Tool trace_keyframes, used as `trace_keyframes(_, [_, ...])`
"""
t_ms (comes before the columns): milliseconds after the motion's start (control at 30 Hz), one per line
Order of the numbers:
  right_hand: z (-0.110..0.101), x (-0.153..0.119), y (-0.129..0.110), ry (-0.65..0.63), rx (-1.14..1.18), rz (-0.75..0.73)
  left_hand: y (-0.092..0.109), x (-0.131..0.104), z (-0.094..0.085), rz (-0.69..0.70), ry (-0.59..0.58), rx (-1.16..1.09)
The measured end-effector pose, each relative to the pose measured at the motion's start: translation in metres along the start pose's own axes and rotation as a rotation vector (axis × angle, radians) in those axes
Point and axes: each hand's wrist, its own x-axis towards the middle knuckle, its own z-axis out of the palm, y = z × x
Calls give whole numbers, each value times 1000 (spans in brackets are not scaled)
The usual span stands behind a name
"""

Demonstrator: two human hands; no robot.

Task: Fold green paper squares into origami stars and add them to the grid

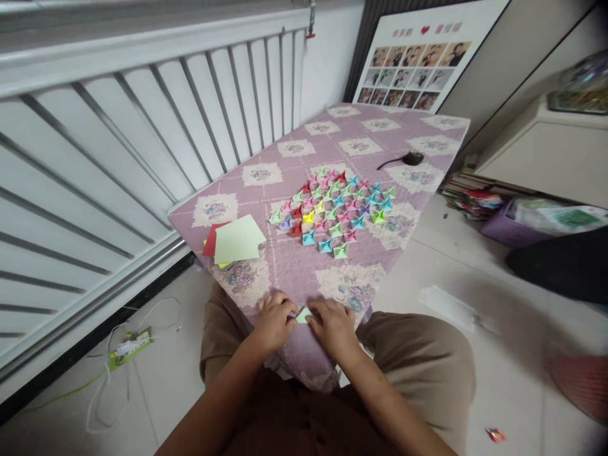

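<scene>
A small folded piece of pale green paper (303,315) lies at the near end of the table, between my two hands. My left hand (275,322) pinches its left corner with thumb and fingers. On the other side, my right hand (334,324) has its fingertips pressed on the right edge. Farther up the cloth stand several folded paper shapes (336,213) in green, pink, blue, red and yellow, set close together in rows. To the left rests a stack of paper sheets (239,240), pale green on top with red and yellow showing beneath.
A floral purple tablecloth (294,278) covers the table. A black round object with a strap (413,158) sits toward the far right. A white radiator (142,139) runs along the left side. A power strip (130,347) with cables lies on the floor.
</scene>
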Motion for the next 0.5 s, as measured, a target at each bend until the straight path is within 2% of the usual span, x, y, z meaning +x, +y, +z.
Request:
trace_keyframes(233, [-2,2,-8,-26,53,37,2,-7,6,-15,68,-44])
trace_keyframes(500, [0,-2,-8,-31,148,24,5,-15,8,29,150,-58])
